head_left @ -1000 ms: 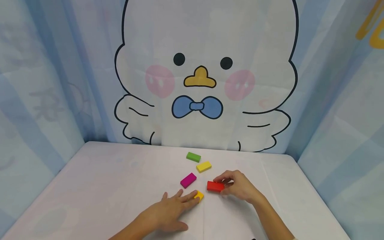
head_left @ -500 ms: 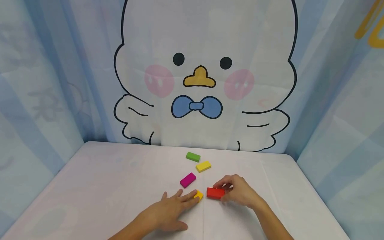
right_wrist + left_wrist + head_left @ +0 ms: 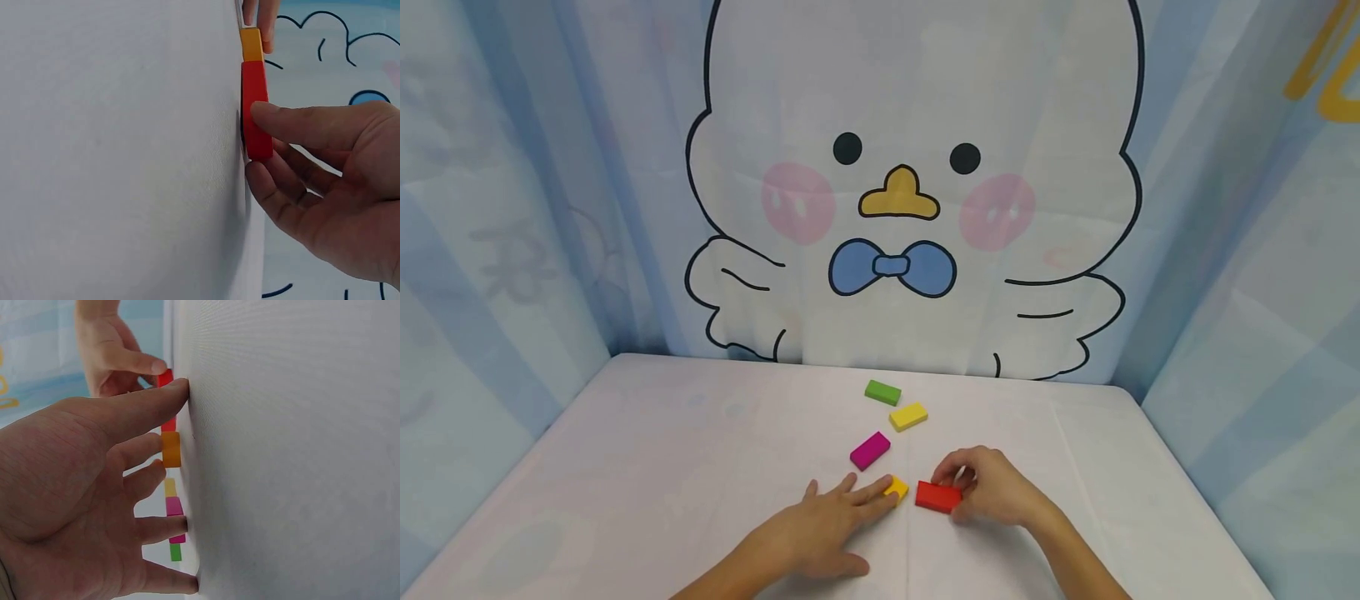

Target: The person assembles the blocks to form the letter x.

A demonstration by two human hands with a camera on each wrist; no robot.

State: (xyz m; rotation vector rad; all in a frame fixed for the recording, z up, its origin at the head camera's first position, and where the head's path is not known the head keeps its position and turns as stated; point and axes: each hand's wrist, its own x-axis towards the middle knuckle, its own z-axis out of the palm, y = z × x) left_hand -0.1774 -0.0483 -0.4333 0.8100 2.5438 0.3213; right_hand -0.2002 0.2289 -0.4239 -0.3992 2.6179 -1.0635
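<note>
My right hand pinches the right end of a red block between thumb and fingers. In the right wrist view the red block looks level, close over the table; whether it touches the cloth is hard to tell. My left hand lies spread, fingers straight, on the table. Two of its fingertips rest on an orange-yellow block, partly covering it. This orange block shows in full in the left wrist view. A small gap separates the red and orange blocks in the head view.
Beyond my hands lie a magenta block, a yellow block and a green block, apart from one another. A white cloth covers the table. Behind it hangs a curtain printed with a cartoon bird.
My right hand has brought the red block toward the near edge, from beyond the orange block to about level with it. The left hand and other blocks have stayed put.
</note>
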